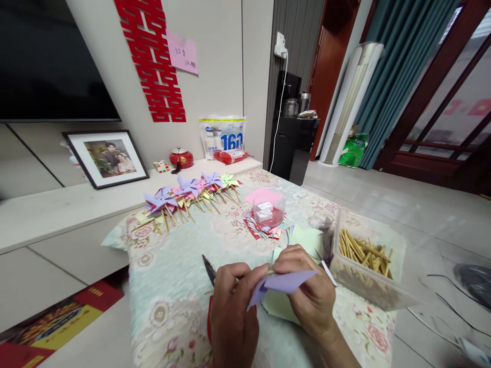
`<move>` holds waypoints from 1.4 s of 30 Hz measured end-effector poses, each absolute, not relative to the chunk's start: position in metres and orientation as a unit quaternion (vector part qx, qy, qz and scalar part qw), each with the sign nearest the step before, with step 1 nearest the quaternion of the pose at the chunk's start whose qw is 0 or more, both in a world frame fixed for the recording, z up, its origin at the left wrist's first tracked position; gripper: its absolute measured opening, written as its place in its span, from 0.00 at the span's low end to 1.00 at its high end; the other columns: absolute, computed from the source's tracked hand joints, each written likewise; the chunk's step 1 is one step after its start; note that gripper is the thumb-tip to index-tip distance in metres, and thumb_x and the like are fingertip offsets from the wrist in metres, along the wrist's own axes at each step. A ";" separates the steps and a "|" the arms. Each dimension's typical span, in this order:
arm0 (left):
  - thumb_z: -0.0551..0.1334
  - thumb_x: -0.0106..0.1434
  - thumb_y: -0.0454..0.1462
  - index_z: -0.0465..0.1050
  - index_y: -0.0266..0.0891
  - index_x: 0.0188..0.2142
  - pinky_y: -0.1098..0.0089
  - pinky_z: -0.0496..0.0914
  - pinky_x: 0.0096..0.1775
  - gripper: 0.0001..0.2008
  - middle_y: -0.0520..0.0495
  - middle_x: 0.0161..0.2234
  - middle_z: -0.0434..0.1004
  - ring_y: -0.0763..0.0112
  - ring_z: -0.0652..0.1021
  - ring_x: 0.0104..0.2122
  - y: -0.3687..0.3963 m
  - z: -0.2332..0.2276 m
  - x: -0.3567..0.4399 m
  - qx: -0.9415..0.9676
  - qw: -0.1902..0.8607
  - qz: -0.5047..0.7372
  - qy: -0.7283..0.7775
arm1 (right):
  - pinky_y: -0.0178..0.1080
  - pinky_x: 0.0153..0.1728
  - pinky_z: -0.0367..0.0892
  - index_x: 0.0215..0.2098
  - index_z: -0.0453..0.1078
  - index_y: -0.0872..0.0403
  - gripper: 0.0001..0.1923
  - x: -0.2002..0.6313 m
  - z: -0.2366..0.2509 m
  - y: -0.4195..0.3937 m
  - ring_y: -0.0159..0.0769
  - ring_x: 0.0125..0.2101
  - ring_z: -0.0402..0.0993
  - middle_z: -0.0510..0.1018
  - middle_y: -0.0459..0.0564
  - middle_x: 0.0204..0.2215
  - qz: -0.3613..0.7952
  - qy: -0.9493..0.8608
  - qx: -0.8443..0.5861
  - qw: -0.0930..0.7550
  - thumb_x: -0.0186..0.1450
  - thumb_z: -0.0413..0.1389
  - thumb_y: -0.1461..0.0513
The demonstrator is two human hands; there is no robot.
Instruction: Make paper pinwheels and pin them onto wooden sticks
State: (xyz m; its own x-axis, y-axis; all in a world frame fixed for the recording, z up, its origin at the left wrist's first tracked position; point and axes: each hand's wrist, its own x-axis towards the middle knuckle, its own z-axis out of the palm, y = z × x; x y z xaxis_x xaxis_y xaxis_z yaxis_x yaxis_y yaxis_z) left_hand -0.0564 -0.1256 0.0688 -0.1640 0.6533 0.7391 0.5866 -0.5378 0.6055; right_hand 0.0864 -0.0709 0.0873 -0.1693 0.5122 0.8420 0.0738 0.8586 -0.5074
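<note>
Both hands (pixel 268 296) pinch purple paper (pixel 284 282) (bag (pixel 222 135) behind reads "160").

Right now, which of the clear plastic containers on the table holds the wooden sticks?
The large rectangular tub beside the right hand holds the sticks. The small round container farther back holds only small white pieces and has pink paper on top.

White bag (pixel 222 135): we read "160" in large blue digits.
Pink note (pixel 182 52): handwriting — too small for us to read.
Red wall cutout (pixel 153 61): double-happiness sign — 囍.
</note>
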 end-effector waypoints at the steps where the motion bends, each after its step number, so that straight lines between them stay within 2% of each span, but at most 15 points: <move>1: 0.51 0.63 0.28 0.75 0.47 0.51 0.67 0.67 0.41 0.23 0.48 0.40 0.69 0.65 0.72 0.41 -0.126 0.069 -0.056 0.646 0.023 0.593 0.481 | 0.45 0.36 0.67 0.44 0.75 0.51 0.16 0.086 0.087 -0.072 0.40 0.34 0.72 0.77 0.50 0.33 0.175 -0.743 -0.197 0.615 0.64 0.56 0.74; 22: 0.52 0.65 0.27 0.75 0.45 0.50 0.66 0.69 0.40 0.21 0.46 0.39 0.71 0.64 0.73 0.40 -0.129 0.070 -0.049 0.652 -0.020 0.586 0.480 | 0.45 0.36 0.67 0.40 0.70 0.53 0.16 0.085 0.087 -0.076 0.39 0.34 0.70 0.75 0.49 0.31 0.129 -0.736 -0.210 0.631 0.61 0.50 0.76; 27: 0.52 0.63 0.25 0.74 0.44 0.50 0.67 0.70 0.41 0.22 0.46 0.39 0.72 0.64 0.74 0.40 -0.127 0.069 -0.051 0.673 -0.023 0.556 0.487 | 0.45 0.38 0.66 0.39 0.69 0.53 0.12 0.085 0.084 -0.074 0.38 0.34 0.70 0.74 0.48 0.31 0.129 -0.735 -0.229 0.625 0.63 0.52 0.74; 30: 0.51 0.63 0.25 0.74 0.42 0.48 0.68 0.71 0.39 0.20 0.46 0.37 0.72 0.66 0.75 0.38 -0.124 0.069 -0.050 0.668 -0.008 0.538 0.514 | 0.43 0.36 0.66 0.37 0.70 0.53 0.07 0.087 0.081 -0.069 0.38 0.34 0.71 0.74 0.48 0.31 0.176 -0.735 -0.257 0.602 0.66 0.54 0.70; 33: 0.52 0.66 0.29 0.74 0.40 0.35 0.69 0.71 0.34 0.12 0.46 0.32 0.72 0.67 0.75 0.32 -0.122 0.074 -0.046 0.639 0.061 0.545 0.538 | 0.39 0.33 0.65 0.34 0.71 0.53 0.02 0.090 0.079 -0.064 0.37 0.32 0.71 0.74 0.47 0.30 0.281 -0.716 -0.317 0.554 0.66 0.57 0.63; 35: 0.54 0.66 0.32 0.73 0.40 0.31 0.69 0.71 0.32 0.11 0.47 0.30 0.72 0.67 0.75 0.29 -0.121 0.077 -0.045 0.627 0.152 0.544 0.537 | 0.37 0.30 0.63 0.32 0.70 0.53 0.05 0.093 0.078 -0.061 0.35 0.28 0.68 0.72 0.45 0.27 0.359 -0.687 -0.356 0.522 0.64 0.59 0.60; 38: 0.62 0.61 0.37 0.76 0.40 0.35 0.69 0.72 0.31 0.05 0.46 0.30 0.76 0.66 0.76 0.29 -0.119 0.079 -0.047 0.578 0.323 0.547 0.512 | 0.35 0.27 0.60 0.31 0.71 0.54 0.09 0.096 0.078 -0.057 0.32 0.25 0.64 0.69 0.42 0.24 0.453 -0.649 -0.369 0.487 0.62 0.61 0.57; 42: 0.71 0.50 0.41 0.78 0.37 0.37 0.72 0.69 0.26 0.15 0.49 0.23 0.76 0.70 0.74 0.22 -0.114 0.073 -0.052 0.441 0.512 0.545 0.496 | 0.34 0.27 0.59 0.28 0.69 0.55 0.12 0.095 0.078 -0.053 0.31 0.26 0.63 0.68 0.42 0.24 0.503 -0.639 -0.356 0.460 0.59 0.63 0.55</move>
State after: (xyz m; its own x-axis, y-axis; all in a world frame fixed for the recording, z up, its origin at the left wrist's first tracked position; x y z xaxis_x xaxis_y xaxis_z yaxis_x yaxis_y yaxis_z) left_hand -0.0517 -0.1137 0.0725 -0.0869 0.9958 -0.0277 -0.1211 0.0170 0.9925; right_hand 0.0950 -0.0533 0.0780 -0.3223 0.9183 0.2300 -0.0081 0.2402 -0.9707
